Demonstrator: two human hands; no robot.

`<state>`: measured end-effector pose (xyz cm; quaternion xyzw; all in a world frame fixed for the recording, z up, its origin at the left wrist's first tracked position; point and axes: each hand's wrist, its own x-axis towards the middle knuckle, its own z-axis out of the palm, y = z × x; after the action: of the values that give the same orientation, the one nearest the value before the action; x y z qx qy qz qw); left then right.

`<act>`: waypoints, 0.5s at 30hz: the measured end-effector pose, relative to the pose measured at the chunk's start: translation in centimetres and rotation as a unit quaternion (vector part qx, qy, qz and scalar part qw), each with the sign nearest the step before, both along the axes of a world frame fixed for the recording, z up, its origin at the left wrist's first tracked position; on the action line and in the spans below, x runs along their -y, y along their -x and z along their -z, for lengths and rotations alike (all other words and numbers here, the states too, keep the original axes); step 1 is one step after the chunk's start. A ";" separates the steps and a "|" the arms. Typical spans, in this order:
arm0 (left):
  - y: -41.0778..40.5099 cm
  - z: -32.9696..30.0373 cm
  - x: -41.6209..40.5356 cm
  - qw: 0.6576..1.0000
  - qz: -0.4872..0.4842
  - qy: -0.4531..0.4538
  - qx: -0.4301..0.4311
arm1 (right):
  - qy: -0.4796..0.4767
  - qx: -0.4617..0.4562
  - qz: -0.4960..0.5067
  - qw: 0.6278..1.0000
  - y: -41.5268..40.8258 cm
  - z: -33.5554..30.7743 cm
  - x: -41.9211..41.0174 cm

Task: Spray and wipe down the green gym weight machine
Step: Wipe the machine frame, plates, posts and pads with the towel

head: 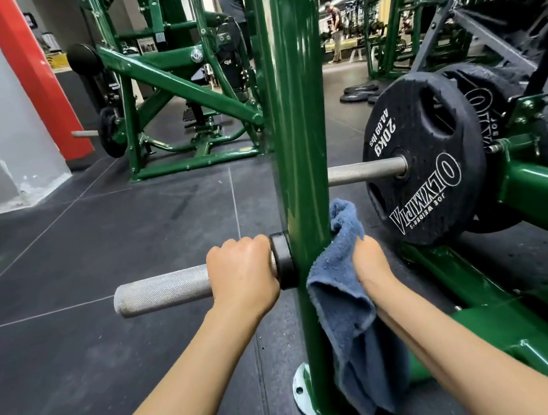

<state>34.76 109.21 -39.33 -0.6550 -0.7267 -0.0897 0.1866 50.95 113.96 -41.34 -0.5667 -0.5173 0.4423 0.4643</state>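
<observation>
Head view: green upright post [290, 101] centre, bolted to floor. Left of post, left hand [243, 275] curled round knurled steel peg [162, 291]. Right of post, right hand [370, 259] gripping blue towel [343, 302], pressed against post. Black 20 kg plate [422, 158] farther right.

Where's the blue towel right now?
In the head view, the blue towel is held by the right hand against the right side of the green upright post, below the 20 kg plate.
</observation>
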 end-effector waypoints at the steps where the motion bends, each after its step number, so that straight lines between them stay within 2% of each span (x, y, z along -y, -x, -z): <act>1: 0.0 0.0 0.0 1.000 0.001 -0.002 -0.001 | -0.016 -0.050 0.013 0.999 -0.2 0.8 0.8; 2: 0.1 0.0 0.0 1.000 -0.001 -0.003 -0.002 | -0.044 -0.076 0.013 0.996 0.0 1.8 1.8; 6: 0.1 0.1 -0.1 1.000 -0.008 -0.007 -0.016 | -0.122 0.010 -0.032 0.992 0.6 3.7 3.7; 8: 0.0 0.0 -0.1 1.000 -0.015 -0.003 -0.021 | -0.124 -0.016 -0.050 0.991 0.5 2.3 2.4; 11: -0.2 -0.3 -0.1 1.000 -0.020 0.009 -0.021 | -0.070 0.035 -0.078 0.994 0.3 -0.5 0.1; 15: -1.1 -0.5 0.6 0.998 -0.045 0.038 -0.007 | 0.012 -0.089 -0.069 0.994 0.0 -0.4 0.0</act>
<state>35.87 108.65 -38.79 -0.6292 -0.7566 -0.0491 0.1709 50.99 113.94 -40.91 -0.4938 -0.5067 0.5279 0.4699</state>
